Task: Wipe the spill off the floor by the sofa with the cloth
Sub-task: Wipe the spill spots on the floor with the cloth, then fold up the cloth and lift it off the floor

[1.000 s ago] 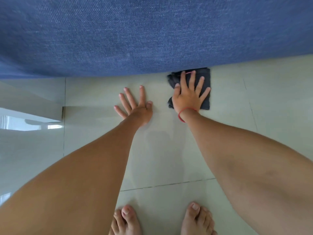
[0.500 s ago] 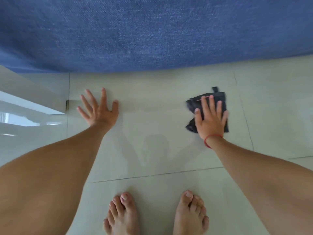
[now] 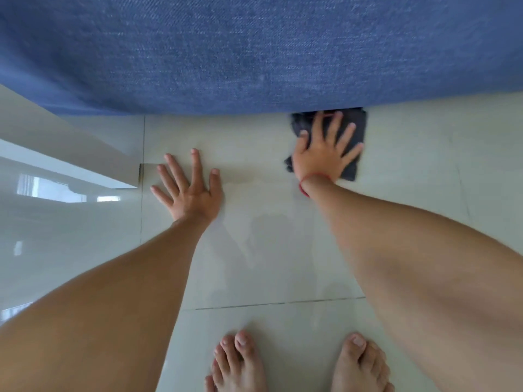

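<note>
A dark grey cloth (image 3: 355,128) lies flat on the pale tiled floor (image 3: 424,154), its far edge touching the base of the blue sofa (image 3: 254,52). My right hand (image 3: 322,154), with a red band at the wrist, presses flat on the cloth with fingers spread. To the left, my left hand (image 3: 188,188) rests flat on the bare tile, fingers spread and holding nothing. A faint damp sheen (image 3: 263,227) shows on the tile between my arms.
A white low ledge or furniture edge (image 3: 70,165) juts in from the left, ending close to my left hand. My two bare feet (image 3: 297,363) stand at the bottom of the view. A tile joint (image 3: 277,303) runs across in front of them.
My right hand has pushed the cloth forward from mid-tile up against the sofa base. My left hand has shifted right, closer to the cloth.
</note>
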Demonstrator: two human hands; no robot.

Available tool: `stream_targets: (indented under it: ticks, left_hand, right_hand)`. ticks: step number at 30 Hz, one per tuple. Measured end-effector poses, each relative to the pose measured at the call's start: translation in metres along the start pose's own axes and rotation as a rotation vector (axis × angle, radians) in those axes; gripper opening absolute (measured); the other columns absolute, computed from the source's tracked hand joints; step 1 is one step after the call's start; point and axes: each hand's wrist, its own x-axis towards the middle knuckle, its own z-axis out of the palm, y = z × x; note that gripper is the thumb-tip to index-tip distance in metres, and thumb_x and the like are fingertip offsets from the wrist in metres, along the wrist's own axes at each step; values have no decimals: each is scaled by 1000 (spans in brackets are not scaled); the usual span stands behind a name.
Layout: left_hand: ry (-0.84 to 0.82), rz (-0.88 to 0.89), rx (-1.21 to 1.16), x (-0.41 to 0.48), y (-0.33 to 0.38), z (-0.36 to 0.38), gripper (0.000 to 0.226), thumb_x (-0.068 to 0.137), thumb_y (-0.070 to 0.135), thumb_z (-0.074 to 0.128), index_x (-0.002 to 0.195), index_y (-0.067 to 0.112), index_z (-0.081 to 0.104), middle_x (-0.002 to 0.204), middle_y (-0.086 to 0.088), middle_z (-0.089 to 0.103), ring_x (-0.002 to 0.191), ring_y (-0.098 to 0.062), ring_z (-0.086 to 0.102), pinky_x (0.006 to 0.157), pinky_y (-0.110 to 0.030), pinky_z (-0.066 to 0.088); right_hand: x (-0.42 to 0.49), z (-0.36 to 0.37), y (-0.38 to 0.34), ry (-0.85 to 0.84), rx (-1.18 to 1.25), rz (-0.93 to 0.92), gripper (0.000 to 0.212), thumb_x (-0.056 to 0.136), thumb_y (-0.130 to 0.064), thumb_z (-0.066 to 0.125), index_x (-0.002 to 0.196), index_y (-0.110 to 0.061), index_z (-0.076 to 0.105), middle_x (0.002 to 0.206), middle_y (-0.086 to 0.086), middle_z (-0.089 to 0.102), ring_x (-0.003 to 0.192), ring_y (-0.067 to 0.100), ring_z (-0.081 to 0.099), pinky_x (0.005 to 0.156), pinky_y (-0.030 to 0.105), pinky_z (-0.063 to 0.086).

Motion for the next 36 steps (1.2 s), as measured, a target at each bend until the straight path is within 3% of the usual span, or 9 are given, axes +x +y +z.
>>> stream_targets:
  ticks: [5,11,16,22,29,31,33,35,36]
  left_hand:
    - [-82,-5,-4,3,-2,-7,61,96,59,17,150,46,-10,159,-4,-26,147,-25,-25,116,-54,-15]
    - [-189,-20,-21,7,-3,-17,61,96,59,17,148,48,-14,157,-1,-32,145,-23,-29,116,-52,-16]
    - [-210,-18,-15,7,-4,-18,61,96,58,18,148,48,-14,157,-1,-32,145,-23,-29,116,-52,-16]
    - [-204,-15,5,9,-4,-15,61,96,58,17,147,48,-16,157,-2,-33,145,-25,-30,115,-53,-17]
    - [-198,-24,-7,6,-3,-16,62,96,58,19,148,48,-13,158,-2,-31,146,-24,-28,116,-53,-15]
    - [-123,-36,-51,2,3,-17,62,97,53,26,152,43,-1,161,-5,-22,148,-25,-20,116,-51,-10]
    - [49,-35,-133,-3,15,-21,53,97,42,38,148,28,32,160,-14,12,147,-30,12,117,-47,11]
    - [138,-51,-176,-11,36,-27,47,96,42,39,124,10,58,136,-16,49,125,-33,45,103,-43,33]
    - [110,-67,-188,-14,48,-31,54,95,49,38,116,6,62,125,-16,57,116,-34,53,98,-42,38]
  right_hand:
    - [-56,27,-55,-80,26,-351,52,97,-40,35,149,-35,29,162,-3,17,150,29,7,115,56,-6]
    - [-80,13,25,-128,-48,-720,49,97,-37,31,142,-27,46,153,-2,39,145,29,29,118,50,13]
    - [-56,-5,67,-103,-110,-452,53,97,-42,20,148,-33,31,160,-8,23,149,22,14,120,50,5]
    - [-19,7,-13,-47,16,-32,52,99,-43,26,150,-39,18,164,-3,3,150,29,-5,115,58,-11]
    - [-63,16,-39,-149,15,-299,49,101,-42,25,150,-39,20,164,-2,5,150,29,-5,116,55,-10]
    - [-75,9,-29,-255,54,-352,50,102,-41,20,152,-36,15,163,-5,1,150,26,-8,118,51,-11]
    - [-79,-1,-17,-315,166,-398,51,103,-36,23,153,-29,17,163,-3,6,150,25,-2,121,47,-5]
    - [-74,-11,-5,-195,340,-378,53,99,-26,36,151,-17,28,161,8,20,148,26,17,120,46,14]
    - [-69,-16,0,-99,393,-297,54,96,-25,42,148,-13,33,157,12,28,144,28,27,116,45,25]
